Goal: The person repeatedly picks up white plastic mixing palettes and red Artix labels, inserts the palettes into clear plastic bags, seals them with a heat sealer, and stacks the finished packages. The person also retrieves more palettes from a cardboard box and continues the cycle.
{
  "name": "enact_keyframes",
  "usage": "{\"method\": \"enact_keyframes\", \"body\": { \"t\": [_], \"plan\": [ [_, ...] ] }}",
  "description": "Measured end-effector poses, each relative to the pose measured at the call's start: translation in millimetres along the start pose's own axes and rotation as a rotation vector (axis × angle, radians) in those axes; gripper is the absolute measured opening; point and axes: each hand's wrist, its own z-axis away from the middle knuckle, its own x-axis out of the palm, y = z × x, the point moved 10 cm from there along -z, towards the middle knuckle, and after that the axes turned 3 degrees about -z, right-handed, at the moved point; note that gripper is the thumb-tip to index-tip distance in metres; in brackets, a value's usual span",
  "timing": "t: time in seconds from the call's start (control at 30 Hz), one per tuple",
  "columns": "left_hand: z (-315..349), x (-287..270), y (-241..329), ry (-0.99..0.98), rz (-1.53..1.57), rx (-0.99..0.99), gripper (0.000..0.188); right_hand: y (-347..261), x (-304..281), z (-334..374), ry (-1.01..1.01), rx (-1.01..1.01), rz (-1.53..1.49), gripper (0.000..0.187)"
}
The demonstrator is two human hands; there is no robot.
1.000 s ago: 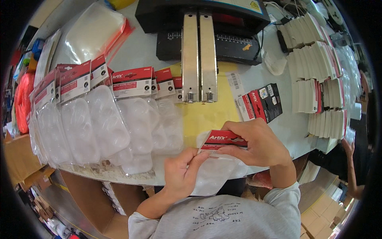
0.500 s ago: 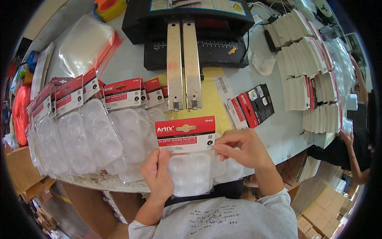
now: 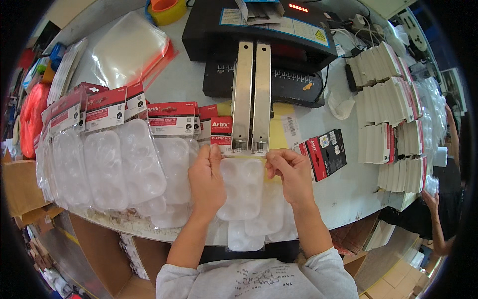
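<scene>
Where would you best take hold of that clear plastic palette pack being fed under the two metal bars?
Probably by its top corners, from the near side, as both hands do now: the left hand and right hand pinch the clear palette pack just below the metal bars. The tray's rounded wells look slippery, while the flat upper edge offers a firm pinch and keeps fingers outside the bars.

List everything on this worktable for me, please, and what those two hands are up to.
Sealing machine: one, black with two silver bars, table's far middle.
Clear palette packs: a fanned row, red header cards, left.
Folded card stacks: several, white and red, right.
Loose header cards: a few, black and red, beside right hand.
Tape roll: one, orange-yellow, far edge.
Clear pack: one, top under the bars.
Left hand: holds pack's left edge.
Right hand: pinches its right corner.
</scene>
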Motion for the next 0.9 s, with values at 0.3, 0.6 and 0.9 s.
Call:
{"method": "enact_keyframes", "body": {
  "t": [0.3,0.6,0.9],
  "plan": [
    [40,-2,-20,-0.236,-0.233,-0.027,0.03,-63,-36,20,0.123,-0.516,0.7,0.015],
    [6,-312,131,0.724,-0.733,0.06,0.04,-38,-101,28,0.487,-0.542,1.292,0.111],
    [74,11,43,0.003,-0.687,0.484,0.037,-57,-113,31,0.596,-0.334,1.217,0.095]
  ]
}}
